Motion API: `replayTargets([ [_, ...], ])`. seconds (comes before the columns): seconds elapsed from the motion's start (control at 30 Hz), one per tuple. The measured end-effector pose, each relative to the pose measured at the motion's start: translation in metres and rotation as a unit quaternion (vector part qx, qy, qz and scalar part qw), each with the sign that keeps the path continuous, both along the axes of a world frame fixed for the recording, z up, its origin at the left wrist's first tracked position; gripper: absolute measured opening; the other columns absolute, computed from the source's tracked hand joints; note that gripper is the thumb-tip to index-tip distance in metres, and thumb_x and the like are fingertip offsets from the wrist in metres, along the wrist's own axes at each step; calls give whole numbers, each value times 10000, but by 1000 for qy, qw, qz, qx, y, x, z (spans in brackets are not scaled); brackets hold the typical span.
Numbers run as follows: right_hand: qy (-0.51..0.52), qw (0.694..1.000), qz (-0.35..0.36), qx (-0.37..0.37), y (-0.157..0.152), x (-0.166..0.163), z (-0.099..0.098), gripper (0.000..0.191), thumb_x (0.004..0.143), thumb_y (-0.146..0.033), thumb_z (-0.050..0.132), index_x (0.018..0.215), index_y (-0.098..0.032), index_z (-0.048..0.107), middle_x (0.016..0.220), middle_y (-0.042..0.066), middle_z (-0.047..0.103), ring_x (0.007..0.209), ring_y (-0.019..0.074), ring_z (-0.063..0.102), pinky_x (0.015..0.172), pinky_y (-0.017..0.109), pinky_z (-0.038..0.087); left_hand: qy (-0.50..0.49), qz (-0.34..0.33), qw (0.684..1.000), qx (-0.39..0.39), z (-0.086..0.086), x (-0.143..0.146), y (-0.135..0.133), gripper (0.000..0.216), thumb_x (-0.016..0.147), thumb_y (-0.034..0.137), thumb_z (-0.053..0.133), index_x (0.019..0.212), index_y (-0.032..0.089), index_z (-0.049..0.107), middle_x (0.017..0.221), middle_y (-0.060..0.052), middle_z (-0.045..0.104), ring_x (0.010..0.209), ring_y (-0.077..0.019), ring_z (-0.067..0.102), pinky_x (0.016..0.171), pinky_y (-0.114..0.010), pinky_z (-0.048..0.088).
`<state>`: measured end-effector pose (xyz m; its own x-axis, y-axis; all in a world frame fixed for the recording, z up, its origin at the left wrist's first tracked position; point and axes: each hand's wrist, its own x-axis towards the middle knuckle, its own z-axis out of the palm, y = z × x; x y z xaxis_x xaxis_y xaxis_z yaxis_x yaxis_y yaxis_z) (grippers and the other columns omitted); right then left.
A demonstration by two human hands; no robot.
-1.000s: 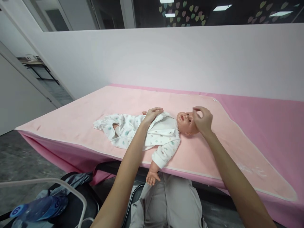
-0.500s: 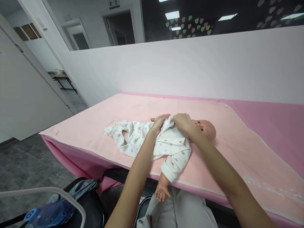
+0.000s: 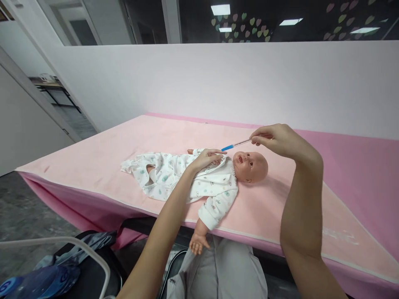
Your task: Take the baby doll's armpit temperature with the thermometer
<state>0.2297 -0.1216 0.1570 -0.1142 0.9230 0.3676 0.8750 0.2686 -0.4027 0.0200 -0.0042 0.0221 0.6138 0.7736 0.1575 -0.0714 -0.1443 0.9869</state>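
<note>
A baby doll (image 3: 251, 166) lies on its back on the pink-covered table, its bald head to the right. It wears a white printed outfit (image 3: 215, 187), and one arm hangs over the front edge. My left hand (image 3: 209, 160) rests on the doll's upper chest, fingers stretched out over the cloth near the collar. Above the doll's face, my right hand (image 3: 271, 140) pinches the clear end of a slim thermometer (image 3: 237, 144). Its blue end points left, close to my left fingertips; whether they touch is unclear.
The peach sheet (image 3: 102, 155) covers the table over a pink cloth (image 3: 358, 166). A white wall with a dark window stands behind. At lower left, a blue-capped water bottle (image 3: 40, 282) lies on a black chair (image 3: 96, 265) beside a pale curved bar (image 3: 77, 249).
My right hand has left the collar and risen to the right, now with the thermometer in it. My left hand has flattened onto the chest. The view has shifted slightly.
</note>
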Motion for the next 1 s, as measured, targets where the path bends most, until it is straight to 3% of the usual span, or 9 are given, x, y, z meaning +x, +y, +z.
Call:
replayTargets([
  [0.23,23,997,54,-55,10,-20,-8,208,819,-293,500,804,-199,685,815,11,670,728,133,589,599,217,389,-52,51,997,-27,-8,-9,9,441,588,421,737,938,155,716,582,0,568,518,-95,463,497,-219,321],
  [0.37,11,996,58,-65,16,-26,-13,205,817,-278,501,770,-192,682,808,11,675,696,126,579,591,214,374,-35,-8,999,5,-4,-6,4,427,696,470,654,964,142,711,655,-47,622,598,-122,530,565,-238,387],
  [0.47,4,997,50,-59,16,-25,-13,206,815,-263,496,768,-190,682,806,9,677,683,123,576,578,210,363,-7,-47,998,45,-1,-3,1,362,745,405,632,975,138,711,715,-77,654,689,-138,558,626,-238,411],
  [0.53,-2,997,44,-58,15,-25,-12,209,813,-256,489,764,-191,682,805,5,676,677,120,575,560,207,351,-30,-46,998,26,-1,-3,3,330,723,360,660,967,144,710,731,-70,650,648,-120,540,603,-233,410],
  [0.67,-1,997,33,-65,14,-25,-11,204,809,-258,484,776,-197,676,808,0,674,668,116,576,555,205,348,-184,8,981,-63,-1,-7,8,298,675,313,676,931,162,694,716,-42,605,626,-103,522,548,-216,400],
  [0.8,-16,997,34,-72,14,-27,-13,184,809,-283,500,806,-201,664,807,3,667,669,124,574,576,217,360,-213,72,968,-109,1,-10,8,233,704,297,643,886,155,674,667,-27,574,599,-86,498,548,-207,398],
  [0.9,-45,999,11,2,9,-38,-11,195,834,-297,486,873,-188,643,826,27,657,712,147,579,624,242,379,-231,86,962,-119,0,-10,9,228,736,295,629,917,162,665,678,-21,580,601,-81,505,564,-202,417],
  [1.0,-78,985,-9,154,-7,-62,-7,212,861,-308,469,932,-169,614,868,59,641,783,172,580,658,269,394,-272,66,952,-125,-3,-11,12,235,731,281,641,934,166,667,684,-15,585,621,-83,517,572,-196,429],
])
